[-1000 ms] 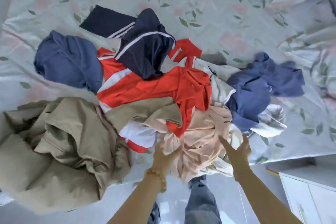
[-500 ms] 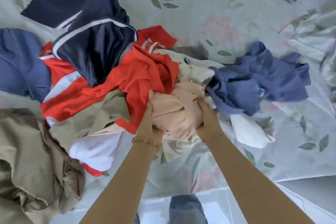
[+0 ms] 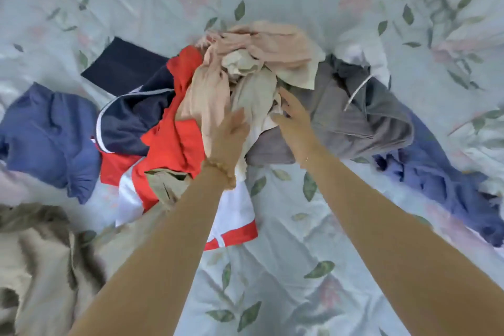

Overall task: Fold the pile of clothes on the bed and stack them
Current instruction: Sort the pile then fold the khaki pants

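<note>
Here, nearest the camera, two bare forearms are reaching out over the floral bed sheet [image 3: 286,240] toward the pile of clothes [image 3: 245,84], which is lying heaped across the middle of the bed. The left hand [image 3: 231,133], with a beaded bracelet at the wrist, is resting against the near side of the pile where a peach garment [image 3: 207,95] is hanging down; its fingers are lying fairly straight, so its grip looks loose and is holding nothing that I can make out. The right hand [image 3: 294,117] is touching the pile just right of that, fingers spread and open on a pale cream piece [image 3: 256,90].

Everything is looking soft, light and limp, so each piece will likely sag and slide off its neighbours; a collar, hem or shoulder seam should be the surest place to take hold of it, one garment at a time.

Counting outward from the pile's middle: one red and white top [image 3: 174,144] to the left, one navy striped piece [image 3: 128,117] beyond it, one grey garment [image 3: 354,117] to the right, two blue pieces [image 3: 51,133] at the outer left and right, and one beige heap [image 3: 41,254] at the near left. Motion blur is making finer counts uncertain.
</note>
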`<state>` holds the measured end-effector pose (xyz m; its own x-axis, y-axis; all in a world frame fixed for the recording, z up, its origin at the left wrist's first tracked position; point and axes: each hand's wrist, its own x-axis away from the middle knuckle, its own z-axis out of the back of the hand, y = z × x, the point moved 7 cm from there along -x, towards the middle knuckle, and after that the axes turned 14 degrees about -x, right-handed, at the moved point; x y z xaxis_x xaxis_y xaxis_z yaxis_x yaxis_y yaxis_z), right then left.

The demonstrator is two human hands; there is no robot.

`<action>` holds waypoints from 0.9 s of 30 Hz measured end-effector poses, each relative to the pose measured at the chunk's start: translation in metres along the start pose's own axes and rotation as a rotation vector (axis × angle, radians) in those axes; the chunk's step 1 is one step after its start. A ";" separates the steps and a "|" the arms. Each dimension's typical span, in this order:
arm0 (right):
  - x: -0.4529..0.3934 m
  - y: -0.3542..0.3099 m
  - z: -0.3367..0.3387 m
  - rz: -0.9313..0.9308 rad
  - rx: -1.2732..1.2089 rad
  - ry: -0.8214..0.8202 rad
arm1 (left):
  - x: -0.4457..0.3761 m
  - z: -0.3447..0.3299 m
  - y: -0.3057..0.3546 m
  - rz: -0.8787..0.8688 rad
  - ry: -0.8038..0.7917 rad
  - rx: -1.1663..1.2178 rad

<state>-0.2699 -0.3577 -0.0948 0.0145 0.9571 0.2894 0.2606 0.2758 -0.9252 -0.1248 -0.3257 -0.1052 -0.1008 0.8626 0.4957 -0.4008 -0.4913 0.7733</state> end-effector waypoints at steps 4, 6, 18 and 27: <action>0.082 0.090 -0.012 -0.126 0.170 0.027 | 0.066 0.047 -0.061 -0.133 0.355 -0.161; 0.108 0.134 -0.022 -0.246 0.159 0.042 | 0.082 0.075 -0.084 -0.198 0.578 -0.416; -0.014 0.102 -0.067 -0.258 -0.436 0.135 | -0.034 0.043 -0.070 0.036 0.024 0.359; -0.124 -0.009 -0.019 -0.060 -0.015 0.066 | -0.111 0.025 0.043 -0.333 -0.082 -0.037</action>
<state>-0.2556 -0.4804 -0.1180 0.0618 0.9309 0.3599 0.2774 0.3304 -0.9022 -0.1082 -0.4455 -0.1169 0.1136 0.9616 0.2499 -0.4322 -0.1787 0.8839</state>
